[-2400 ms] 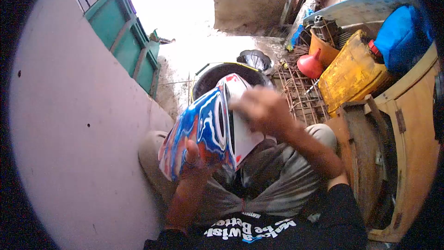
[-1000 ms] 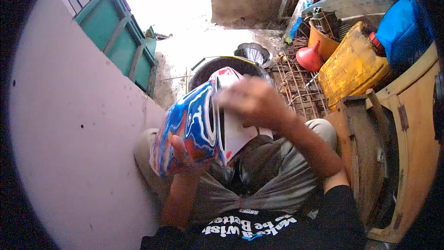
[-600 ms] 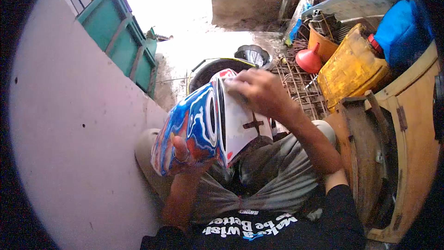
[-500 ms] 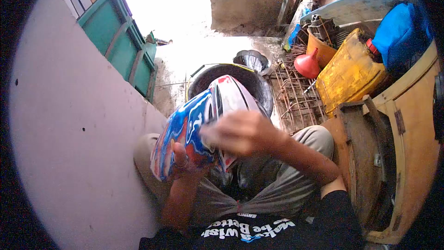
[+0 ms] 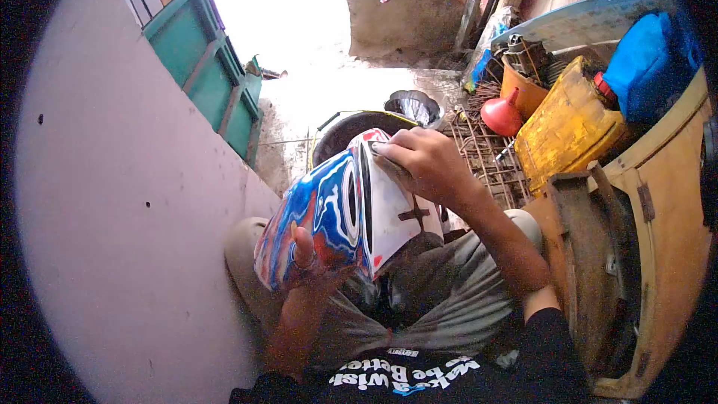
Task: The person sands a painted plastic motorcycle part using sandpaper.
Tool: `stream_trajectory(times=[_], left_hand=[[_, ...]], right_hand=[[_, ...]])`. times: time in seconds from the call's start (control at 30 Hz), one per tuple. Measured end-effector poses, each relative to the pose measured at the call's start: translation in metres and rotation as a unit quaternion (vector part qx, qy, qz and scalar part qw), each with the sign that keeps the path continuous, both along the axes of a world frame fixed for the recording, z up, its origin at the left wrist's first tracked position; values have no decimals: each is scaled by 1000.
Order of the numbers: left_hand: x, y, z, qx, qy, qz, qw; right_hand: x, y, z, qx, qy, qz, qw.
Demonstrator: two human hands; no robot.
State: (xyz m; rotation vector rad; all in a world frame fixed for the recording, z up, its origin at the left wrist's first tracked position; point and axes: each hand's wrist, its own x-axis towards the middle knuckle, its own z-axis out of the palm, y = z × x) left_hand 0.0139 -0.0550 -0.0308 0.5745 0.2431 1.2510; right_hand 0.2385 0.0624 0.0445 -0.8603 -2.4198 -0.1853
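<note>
A curved motorcycle fairing rests over my lap, blue and red on the left and white on the right. Its paint is worn through in ringed, swirling layers, and a black cross mark shows on the white side. My left hand supports the near left part, thumb up against the surface, its other fingers mostly hidden beneath. On the upper white part, my right hand presses down with bent fingers. Under those fingers shows the edge of a grey piece that looks like sandpaper, mostly covered.
Beyond the fairing stands a black basin, with a dark scalloped bowl behind it. To the right are a red funnel, rusty wire mesh, a yellow jerrycan and wooden furniture. A pale wall is close on the left.
My right hand has moved up and right, from the fairing's middle to its upper white part, uncovering the black cross mark. The fairing has tilted slightly; my left hand keeps its hold.
</note>
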Motion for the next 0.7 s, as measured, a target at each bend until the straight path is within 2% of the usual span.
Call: stream_trajectory(times=[0.03, 0.13, 0.17, 0.3, 0.37, 0.47, 0.53, 0.57, 0.6, 0.67, 0.7], left_hand=[[0, 1, 0, -2, -1, -2, 1000], [0, 3, -1, 0, -1, 1, 1000], [-2, 1, 0, -1, 2, 1, 1000], [-2, -3, 0, -9, 5, 6, 1000], [-3, -3, 0, -10, 3, 5, 1000], [-2, -1, -1, -12, 1, 7, 1000], [-3, -4, 0, -17, 2, 6, 1000], [-3, -6, 1, -19, 0, 6, 1000], [-3, -6, 0, -20, -1, 5, 1000], [-2, -5, -1, -22, -2, 2, 1000], [-1, -2, -2, -20, -5, 2, 1000]], right_hand=[[3, -11, -1, 8, -59, 5, 998], [-34, -64, -3, 20, 104, 242, 965], [-36, -69, 7, 7, 78, 289, 954], [-3, -3, -4, 17, 31, -2, 999], [-4, -16, -2, 24, 37, 62, 997], [-38, -66, 3, 33, 87, 270, 959], [-32, -49, -2, 17, 81, 258, 963], [-26, -28, -4, 2, 109, 213, 971], [-13, -7, -4, 8, 61, 107, 992], [-5, 4, -10, -7, 87, 56, 995], [-10, -15, -5, 9, 67, 89, 994]])
